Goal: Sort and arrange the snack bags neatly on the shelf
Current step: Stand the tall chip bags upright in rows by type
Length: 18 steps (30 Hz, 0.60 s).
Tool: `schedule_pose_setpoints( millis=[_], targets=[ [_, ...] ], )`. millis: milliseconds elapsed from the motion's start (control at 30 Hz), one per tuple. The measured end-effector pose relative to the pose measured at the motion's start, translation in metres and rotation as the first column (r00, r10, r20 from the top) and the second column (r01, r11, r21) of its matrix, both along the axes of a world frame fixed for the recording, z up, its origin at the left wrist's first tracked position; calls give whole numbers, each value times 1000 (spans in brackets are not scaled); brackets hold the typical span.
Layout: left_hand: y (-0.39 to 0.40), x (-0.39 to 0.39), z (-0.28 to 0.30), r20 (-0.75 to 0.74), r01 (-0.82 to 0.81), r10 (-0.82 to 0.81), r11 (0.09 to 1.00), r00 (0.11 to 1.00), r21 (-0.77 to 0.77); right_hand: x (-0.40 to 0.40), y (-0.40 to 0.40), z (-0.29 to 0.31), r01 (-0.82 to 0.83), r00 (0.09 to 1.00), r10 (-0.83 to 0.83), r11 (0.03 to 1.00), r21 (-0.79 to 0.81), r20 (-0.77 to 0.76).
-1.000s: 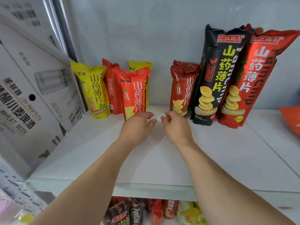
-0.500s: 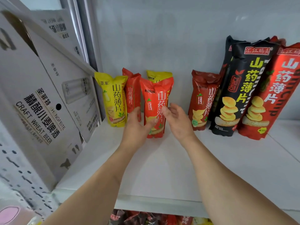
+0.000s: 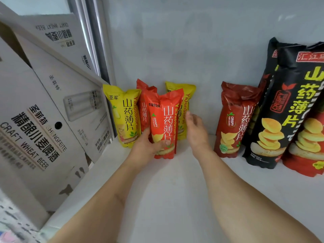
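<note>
On the white shelf [image 3: 175,199] an orange-red snack bag [image 3: 164,120] stands upright in front, and my left hand [image 3: 149,148] is wrapped round its lower part. Behind it stand a yellow bag [image 3: 127,116] at the left, a red bag [image 3: 144,102] and a second yellow bag [image 3: 184,106]. My right hand [image 3: 196,134] is open, fingers up, just right of the orange-red bag and in front of the second yellow bag. Further right stand a dark red small bag [image 3: 235,120], a tall black bag [image 3: 284,109] and a large red bag [image 3: 308,146] at the frame edge.
White beer cartons [image 3: 43,120] lean against the shelf's left side, close to the yellow bag. A grey back wall [image 3: 192,50] closes the shelf behind the bags. A gap of bare shelf lies between the small bags and the dark red one.
My left hand has closed round the orange-red bag's base. My right hand has come off that bag and moved a little right. The view has moved closer.
</note>
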<state>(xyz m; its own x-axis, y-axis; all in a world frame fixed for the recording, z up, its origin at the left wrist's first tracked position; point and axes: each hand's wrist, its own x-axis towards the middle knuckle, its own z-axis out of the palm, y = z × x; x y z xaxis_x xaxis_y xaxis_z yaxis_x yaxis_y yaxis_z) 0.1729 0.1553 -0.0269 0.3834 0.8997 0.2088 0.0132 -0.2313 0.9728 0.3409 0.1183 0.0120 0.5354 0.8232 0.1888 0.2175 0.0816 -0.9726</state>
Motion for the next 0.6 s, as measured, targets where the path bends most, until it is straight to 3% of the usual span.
schedule_pose_setpoints(
  millis=[367, 600],
  targets=[
    [14, -6, -7, 30, -43, 43, 999, 999, -15, 4, 54, -20, 34, 998, -31, 998, -47, 54],
    [17, -7, -10, 62, -19, 20, 1000, 998, -12, 10, 29, -25, 79, 989, -68, 994, -74, 129]
  ],
)
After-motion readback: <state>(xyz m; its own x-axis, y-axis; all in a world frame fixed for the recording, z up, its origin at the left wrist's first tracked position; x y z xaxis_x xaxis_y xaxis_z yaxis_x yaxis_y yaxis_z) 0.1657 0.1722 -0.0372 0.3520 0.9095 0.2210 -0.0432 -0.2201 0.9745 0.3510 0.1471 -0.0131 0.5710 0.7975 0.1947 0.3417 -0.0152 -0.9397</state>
